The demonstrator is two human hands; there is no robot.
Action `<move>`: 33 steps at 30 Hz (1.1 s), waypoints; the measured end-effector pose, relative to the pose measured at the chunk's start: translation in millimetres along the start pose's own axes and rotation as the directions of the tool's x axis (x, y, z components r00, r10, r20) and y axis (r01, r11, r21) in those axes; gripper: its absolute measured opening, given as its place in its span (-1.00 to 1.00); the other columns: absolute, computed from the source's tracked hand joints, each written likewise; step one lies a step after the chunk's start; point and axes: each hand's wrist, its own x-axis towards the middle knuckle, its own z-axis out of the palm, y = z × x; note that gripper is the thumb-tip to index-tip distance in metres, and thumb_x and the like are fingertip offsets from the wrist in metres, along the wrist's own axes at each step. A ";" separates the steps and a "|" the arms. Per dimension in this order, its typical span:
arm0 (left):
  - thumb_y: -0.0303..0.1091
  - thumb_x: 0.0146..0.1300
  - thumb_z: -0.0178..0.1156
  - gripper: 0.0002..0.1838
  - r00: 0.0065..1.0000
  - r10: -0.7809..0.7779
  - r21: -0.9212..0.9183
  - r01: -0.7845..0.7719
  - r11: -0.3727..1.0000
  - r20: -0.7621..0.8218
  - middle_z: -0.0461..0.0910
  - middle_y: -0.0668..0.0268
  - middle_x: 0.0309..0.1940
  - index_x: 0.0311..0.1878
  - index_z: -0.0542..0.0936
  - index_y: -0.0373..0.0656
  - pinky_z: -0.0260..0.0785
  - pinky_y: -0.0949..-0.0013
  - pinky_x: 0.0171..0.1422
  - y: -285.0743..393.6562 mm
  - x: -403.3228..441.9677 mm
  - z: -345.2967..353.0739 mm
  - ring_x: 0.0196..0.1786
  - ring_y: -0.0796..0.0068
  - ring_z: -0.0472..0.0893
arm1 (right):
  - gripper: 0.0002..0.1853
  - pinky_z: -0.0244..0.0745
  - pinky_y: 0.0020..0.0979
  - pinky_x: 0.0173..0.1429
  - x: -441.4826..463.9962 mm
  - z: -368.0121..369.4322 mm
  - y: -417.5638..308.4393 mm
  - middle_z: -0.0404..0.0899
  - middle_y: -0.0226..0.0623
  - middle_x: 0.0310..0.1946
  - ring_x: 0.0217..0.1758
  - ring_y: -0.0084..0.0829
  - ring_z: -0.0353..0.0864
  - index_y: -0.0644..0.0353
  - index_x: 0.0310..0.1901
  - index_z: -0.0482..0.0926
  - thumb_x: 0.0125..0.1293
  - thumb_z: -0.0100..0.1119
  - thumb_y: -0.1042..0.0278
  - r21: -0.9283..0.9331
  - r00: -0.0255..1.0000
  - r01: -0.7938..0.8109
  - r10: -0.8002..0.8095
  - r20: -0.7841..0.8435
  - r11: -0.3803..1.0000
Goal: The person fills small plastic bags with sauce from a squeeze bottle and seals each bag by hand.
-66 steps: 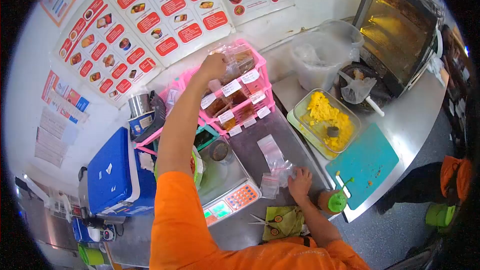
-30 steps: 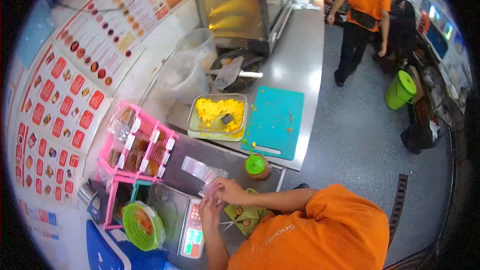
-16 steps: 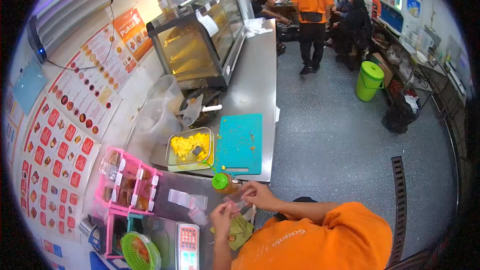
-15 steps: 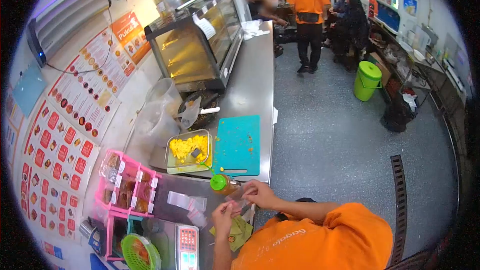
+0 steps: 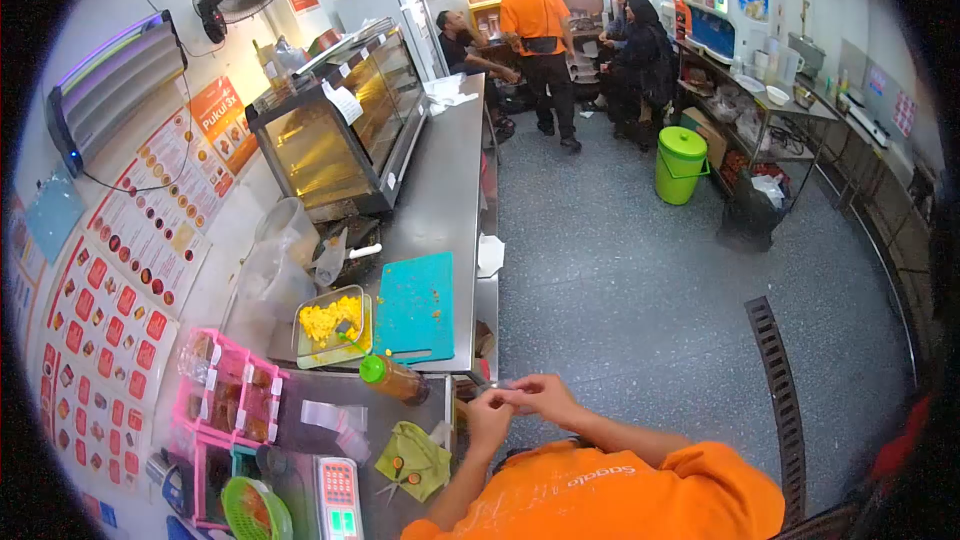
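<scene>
My left hand (image 5: pixel 490 417) and my right hand (image 5: pixel 540 400) meet just off the counter's front corner, fingertips pinched together. Whatever sits between the fingers is too small to make out. Left of them a bottle of brown sauce with a green cap (image 5: pixel 395 380) stands on the steel counter. Below it, orange-handled scissors (image 5: pixel 405 477) rest on a folded green cloth (image 5: pixel 422 455). Small clear plastic bags (image 5: pixel 340 420) lie farther left.
A teal cutting board (image 5: pixel 415 305) and a glass dish of chopped yellow food (image 5: pixel 333 322) lie beyond. Around them are a pink rack (image 5: pixel 230 395), a scale (image 5: pixel 338 495), a green basket (image 5: pixel 255 510) and a display case (image 5: pixel 335 130). Several people and a green bin (image 5: pixel 682 165) are farther back.
Both hands have moved right, away from the bottle and past the counter edge, and come together. The cloth and scissors are now uncovered. The view has shifted, and the standing person ahead has turned.
</scene>
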 end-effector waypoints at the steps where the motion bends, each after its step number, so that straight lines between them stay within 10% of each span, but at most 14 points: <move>1: -0.37 0.19 0.32 -0.82 0.999 0.035 0.076 -0.037 0.996 0.029 0.68 0.27 -0.46 -0.29 0.67 -0.33 0.44 0.49 -0.32 4.6 -4.5 11.6 -0.40 0.61 0.61 | -0.69 0.62 -0.25 0.01 -8.8 -11.0 -0.5 0.67 -0.24 -0.23 -0.18 -0.39 0.66 0.29 -0.14 0.66 0.20 0.37 0.23 0.206 0.987 -0.163 0.157 0.044 0.965; 9: -0.35 0.22 0.33 -0.82 0.975 -0.149 -0.058 0.160 0.985 0.164 0.68 0.30 -0.45 -0.28 0.63 -0.30 0.46 0.49 -0.32 -16.1 -58.2 59.5 -0.43 0.62 0.61 | -0.78 0.67 -0.22 -0.06 -71.0 -65.4 41.2 0.66 -0.21 -0.21 -0.16 -0.31 0.67 0.30 -0.16 0.64 0.34 0.16 0.31 0.515 0.937 -0.349 0.277 0.213 0.783; 13: -0.30 0.31 0.22 -0.82 0.988 -0.095 -0.166 0.115 0.979 0.123 0.67 0.15 -0.43 -0.22 0.57 -0.23 0.50 0.31 -0.31 -31.5 -99.2 52.6 -0.43 0.39 0.66 | -0.74 0.66 -0.23 -0.13 -87.1 -51.0 56.3 0.69 -0.18 -0.34 -0.34 -0.29 0.71 0.33 -0.22 0.63 0.35 0.06 0.29 -0.257 0.988 0.004 0.036 0.149 0.966; 14: -0.25 0.34 0.14 -0.81 0.990 0.050 0.160 -0.071 0.985 0.133 0.65 0.07 -0.41 -0.20 0.55 -0.20 0.50 0.20 -0.29 -28.4 -102.5 48.1 -0.40 0.22 0.66 | -0.72 0.65 -0.26 -0.17 -82.6 -49.8 58.1 0.69 -0.17 -0.42 -0.41 -0.30 0.71 0.34 -0.25 0.64 0.34 0.04 0.28 -0.547 0.971 0.206 -0.099 0.218 0.812; 16: -0.19 0.35 0.01 -0.77 0.970 0.079 0.558 -0.198 0.806 0.230 0.60 -0.09 -0.38 -0.18 0.54 -0.12 0.44 -0.09 -0.24 -34.2 -111.1 38.8 -0.32 -0.17 0.60 | -0.71 0.64 -0.28 -0.22 -90.1 -42.5 43.8 0.68 -0.17 -0.50 -0.47 -0.31 0.70 0.34 -0.30 0.64 0.31 0.03 0.27 -0.609 0.947 0.257 -0.069 0.315 0.751; 20: -0.21 0.31 0.05 -0.80 0.959 0.045 0.717 -0.240 0.655 0.280 0.62 -0.02 -0.43 -0.22 0.53 -0.14 0.44 -0.10 -0.27 -34.8 -127.2 22.5 -0.36 -0.14 0.61 | -0.71 0.59 -0.26 -0.32 -86.6 -23.6 65.8 0.65 -0.14 -0.59 -0.53 -0.26 0.69 0.32 -0.42 0.63 0.23 0.06 0.24 -0.665 0.893 0.393 -0.090 0.442 0.635; 29: -0.20 0.18 0.13 -0.80 0.978 0.180 0.768 -0.039 0.639 -0.100 0.61 0.02 -0.55 -0.41 0.53 -0.12 0.43 -0.11 -0.38 -45.7 -110.0 -12.7 -0.45 -0.09 0.62 | -0.76 0.50 0.01 -0.19 -60.1 28.9 70.1 0.58 0.15 -0.48 -0.36 0.21 0.57 0.31 -0.40 0.59 0.21 0.11 0.28 -0.682 0.954 0.292 -0.258 0.154 0.671; 33: -0.18 0.15 0.15 -0.78 0.954 0.057 0.735 0.187 0.652 -0.293 0.60 0.05 -0.58 -0.47 0.53 -0.11 0.42 -0.08 -0.38 -38.8 -81.6 -38.0 -0.47 -0.08 0.62 | -0.89 0.57 -0.15 -0.23 -23.3 63.6 84.4 0.63 0.08 -0.28 -0.30 0.00 0.65 0.28 -0.36 0.59 0.18 0.11 0.44 -0.578 0.836 0.527 -0.504 0.218 0.624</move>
